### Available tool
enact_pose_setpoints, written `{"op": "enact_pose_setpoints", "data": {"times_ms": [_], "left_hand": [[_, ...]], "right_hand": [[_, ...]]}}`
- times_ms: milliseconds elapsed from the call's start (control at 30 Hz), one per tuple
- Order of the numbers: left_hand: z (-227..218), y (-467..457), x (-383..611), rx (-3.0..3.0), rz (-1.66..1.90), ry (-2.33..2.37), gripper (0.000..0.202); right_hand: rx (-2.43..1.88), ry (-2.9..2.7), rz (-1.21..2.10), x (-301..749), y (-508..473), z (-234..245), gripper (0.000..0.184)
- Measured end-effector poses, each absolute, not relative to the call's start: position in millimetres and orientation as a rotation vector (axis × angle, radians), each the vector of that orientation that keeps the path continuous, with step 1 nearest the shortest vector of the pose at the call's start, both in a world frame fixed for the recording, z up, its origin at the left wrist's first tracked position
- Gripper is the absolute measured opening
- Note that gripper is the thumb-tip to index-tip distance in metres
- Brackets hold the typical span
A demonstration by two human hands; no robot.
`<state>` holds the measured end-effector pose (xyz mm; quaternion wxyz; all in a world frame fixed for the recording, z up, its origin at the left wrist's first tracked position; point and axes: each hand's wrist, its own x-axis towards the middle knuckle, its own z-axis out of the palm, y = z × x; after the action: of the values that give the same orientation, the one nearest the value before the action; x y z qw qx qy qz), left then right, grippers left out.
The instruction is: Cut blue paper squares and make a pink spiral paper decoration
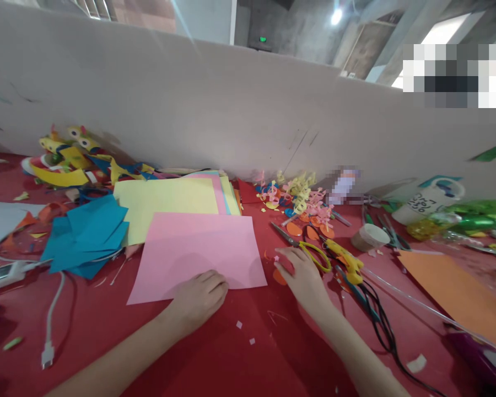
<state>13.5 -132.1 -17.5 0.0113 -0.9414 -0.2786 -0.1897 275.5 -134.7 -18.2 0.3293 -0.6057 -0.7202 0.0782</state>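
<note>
Left hand (203, 298), loosely curled, on pink rectangular paper sheet (202, 245); right hand (300, 273), fingers bent, at tiny pink star-like piece (276, 258); grips indeterminable; red desk (248, 369).

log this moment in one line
left hand: at pink paper, near edge | right hand: by small pink scrap, beside scissors | blue paper: left

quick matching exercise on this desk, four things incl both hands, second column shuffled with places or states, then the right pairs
Things:
1. left hand
2. right hand
3. glue gun
4. teal papers

Places and states:
a. loosely piled, left of the pink sheet
b. yellow, with a black cord
c. at the pink sheet's near edge
d. curled beside a tiny pink piece

Right pairs: 1-c, 2-d, 3-b, 4-a
</note>
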Motion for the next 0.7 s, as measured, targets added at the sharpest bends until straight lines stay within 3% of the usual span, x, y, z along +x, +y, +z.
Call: {"op": "enact_pose_setpoints", "data": {"times_ms": [167,433,700], "left_hand": [[-18,-132,14,-2.96,-0.64,-0.924,0.022],[-16,-131,13,-2.973,-0.615,-0.912,0.02],[-10,-123,7,-2.841,-0.367,-0.692,0.025]], "right_hand": [[-1.57,-1.76,0.457,282,-116,-24,0.015],[-1.165,-0.87,1.466,278,-123,-10,0.029],[-1.067,-0.685,1.58,278,-127,-6,0.024]]}}
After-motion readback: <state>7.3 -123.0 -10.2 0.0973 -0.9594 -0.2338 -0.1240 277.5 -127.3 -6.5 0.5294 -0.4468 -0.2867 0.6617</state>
